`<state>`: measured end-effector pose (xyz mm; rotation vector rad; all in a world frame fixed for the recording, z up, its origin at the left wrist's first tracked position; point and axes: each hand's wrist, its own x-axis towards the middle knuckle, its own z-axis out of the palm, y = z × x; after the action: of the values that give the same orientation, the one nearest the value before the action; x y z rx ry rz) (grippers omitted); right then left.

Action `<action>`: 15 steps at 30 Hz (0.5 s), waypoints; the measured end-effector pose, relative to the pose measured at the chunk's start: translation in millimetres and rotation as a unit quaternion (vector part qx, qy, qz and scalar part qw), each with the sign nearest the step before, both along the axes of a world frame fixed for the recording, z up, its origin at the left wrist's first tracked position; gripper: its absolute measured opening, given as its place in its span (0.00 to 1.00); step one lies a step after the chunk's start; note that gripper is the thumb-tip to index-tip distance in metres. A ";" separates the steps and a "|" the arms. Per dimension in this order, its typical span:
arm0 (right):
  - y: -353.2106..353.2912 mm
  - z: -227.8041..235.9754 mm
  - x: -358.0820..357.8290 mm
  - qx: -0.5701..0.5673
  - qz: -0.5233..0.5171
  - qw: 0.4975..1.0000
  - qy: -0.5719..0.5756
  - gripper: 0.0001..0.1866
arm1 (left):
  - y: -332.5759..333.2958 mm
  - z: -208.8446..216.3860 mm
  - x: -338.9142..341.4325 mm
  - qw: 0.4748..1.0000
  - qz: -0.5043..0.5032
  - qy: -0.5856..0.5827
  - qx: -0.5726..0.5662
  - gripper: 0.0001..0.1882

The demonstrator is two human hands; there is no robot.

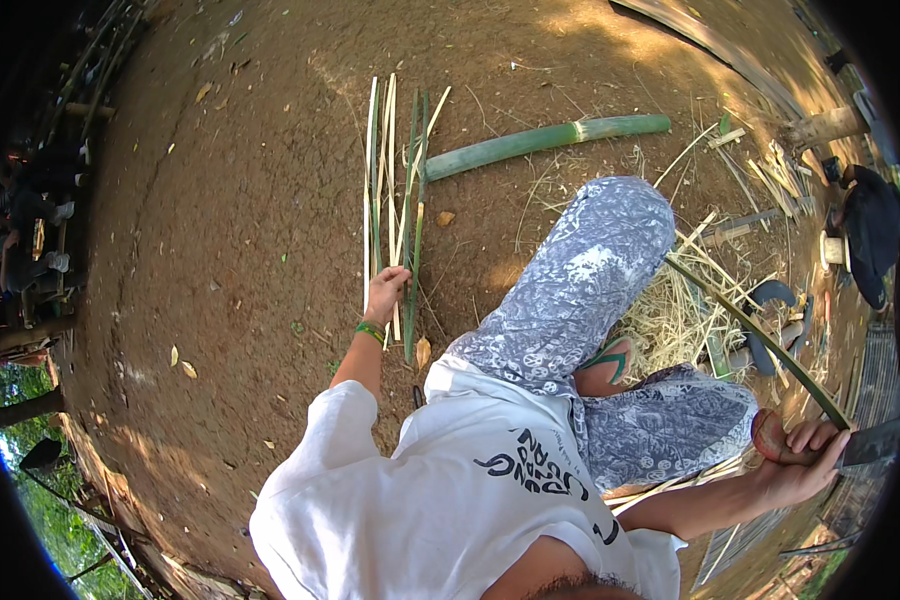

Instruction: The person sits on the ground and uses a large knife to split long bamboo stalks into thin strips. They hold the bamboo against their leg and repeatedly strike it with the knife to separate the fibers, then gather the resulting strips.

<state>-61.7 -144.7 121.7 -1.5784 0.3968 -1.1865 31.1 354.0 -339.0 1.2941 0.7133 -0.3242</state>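
Note:
My left hand (pixel 386 290) reaches out to several long, thin bamboo strips (pixel 378 180), pale and green, lying side by side on the earth. Its fingers are pinched at the strips' lower part, seemingly on one of them. My right hand (pixel 805 468), out at the far right, is closed around a broad-bladed knife (pixel 872 444) with a reddish-brown handle. A long green bamboo strip (pixel 770 345) runs from beside my knee to that hand, its end at the fingers and blade. How it is held there I cannot make out.
A green bamboo pole (pixel 545 145) lies beyond my knee. Pale shavings (pixel 675 325) and split offcuts (pixel 775 180) heap up to my right. A person in dark clothing (pixel 867 230) is at the right edge; others sit on the far left. A board (pixel 715 45) lies at the upper right.

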 end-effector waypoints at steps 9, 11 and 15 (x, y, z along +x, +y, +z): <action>-4.8 -0.7 -2.1 0.020 0.029 0.999 -0.001 0.15 | -12.6 70.5 30.6 0.959 0.157 -0.222 0.079 0.05; -9.0 -3.3 0.7 0.012 0.013 1.000 -0.016 0.16 | -28.3 107.0 50.2 0.951 0.129 -0.274 0.062 0.06; -5.7 5.3 10.0 -0.004 -0.060 0.998 -0.015 0.14 | -106.7 230.5 87.6 0.920 0.009 -0.386 0.068 0.13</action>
<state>-51.7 -150.4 127.0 -1.5609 0.4734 -1.3027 118.7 247.3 -108.5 1.4040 0.0690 0.2618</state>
